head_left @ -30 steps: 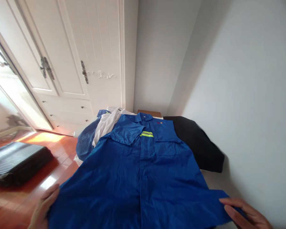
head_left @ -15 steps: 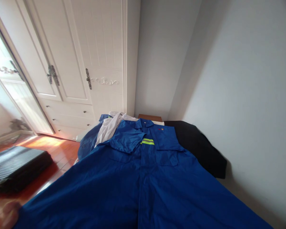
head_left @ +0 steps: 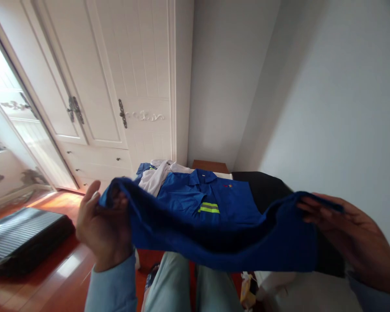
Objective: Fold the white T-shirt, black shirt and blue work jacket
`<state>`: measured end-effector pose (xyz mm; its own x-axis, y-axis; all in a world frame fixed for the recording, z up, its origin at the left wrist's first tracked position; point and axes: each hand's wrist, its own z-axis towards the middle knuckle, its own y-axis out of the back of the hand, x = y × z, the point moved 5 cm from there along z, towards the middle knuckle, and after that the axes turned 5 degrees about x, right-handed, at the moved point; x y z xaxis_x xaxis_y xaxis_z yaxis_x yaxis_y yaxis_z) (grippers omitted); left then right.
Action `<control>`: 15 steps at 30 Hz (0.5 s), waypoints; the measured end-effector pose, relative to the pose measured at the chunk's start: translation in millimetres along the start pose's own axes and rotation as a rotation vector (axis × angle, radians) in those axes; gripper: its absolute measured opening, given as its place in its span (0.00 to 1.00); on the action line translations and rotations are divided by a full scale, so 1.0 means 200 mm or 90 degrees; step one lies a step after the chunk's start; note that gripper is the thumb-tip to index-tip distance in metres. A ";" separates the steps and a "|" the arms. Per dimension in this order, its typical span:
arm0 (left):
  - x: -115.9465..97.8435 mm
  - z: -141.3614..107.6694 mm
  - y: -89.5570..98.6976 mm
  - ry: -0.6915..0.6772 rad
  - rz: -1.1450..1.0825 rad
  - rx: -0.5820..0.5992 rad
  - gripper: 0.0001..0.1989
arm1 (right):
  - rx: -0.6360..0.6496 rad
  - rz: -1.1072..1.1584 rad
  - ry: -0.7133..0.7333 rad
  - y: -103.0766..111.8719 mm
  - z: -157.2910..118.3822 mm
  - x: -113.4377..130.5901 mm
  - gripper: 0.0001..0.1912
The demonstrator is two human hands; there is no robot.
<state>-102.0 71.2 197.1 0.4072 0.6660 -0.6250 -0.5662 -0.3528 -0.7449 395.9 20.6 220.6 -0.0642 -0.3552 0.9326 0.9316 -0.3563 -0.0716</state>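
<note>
A blue work jacket (head_left: pixel 227 197) with a collar, a small coloured emblem and a yellow-and-grey reflective band lies in front of me, collar at the far end. Its near hem is lifted and sags in a curve between my hands. My left hand (head_left: pixel 104 229) is closed on the hem's left end, with some fingers inside the cloth fold. At the right end my right hand (head_left: pixel 351 229) pinches the hem between thumb and fingers. The raised cloth hides the lower front of the jacket.
A white garment (head_left: pixel 156 177) and more blue clothing lie left of the jacket, a black item (head_left: pixel 263 182) right. A ribbed suitcase (head_left: pixel 26 234) sits on the left floor. Behind stand a white wardrobe (head_left: pixel 143 78) and a grey wall (head_left: pixel 338 95). My legs (head_left: pixel 178 281) show below.
Both hands have come up and inward into view, raising the jacket's near hem. Its lower part, spread broad toward me before, is now gathered into a sagging fold.
</note>
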 end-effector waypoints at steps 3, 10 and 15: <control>0.17 0.23 -0.30 -0.022 0.038 0.041 0.17 | -0.011 0.116 0.005 -0.05 0.35 -0.11 0.20; 0.96 0.66 -0.72 -0.060 0.671 0.321 0.24 | -0.032 -0.145 -0.174 -0.29 1.14 -0.76 0.13; 1.34 0.49 -0.49 0.024 1.135 0.671 0.26 | 0.044 -0.304 -0.214 -0.38 1.18 -1.18 0.36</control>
<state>-7.7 348.0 126.2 -0.9279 0.0792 -0.3643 -0.3666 -0.0155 0.9303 423.6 335.6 88.4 -0.3761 0.1282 0.9177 0.8494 -0.3480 0.3967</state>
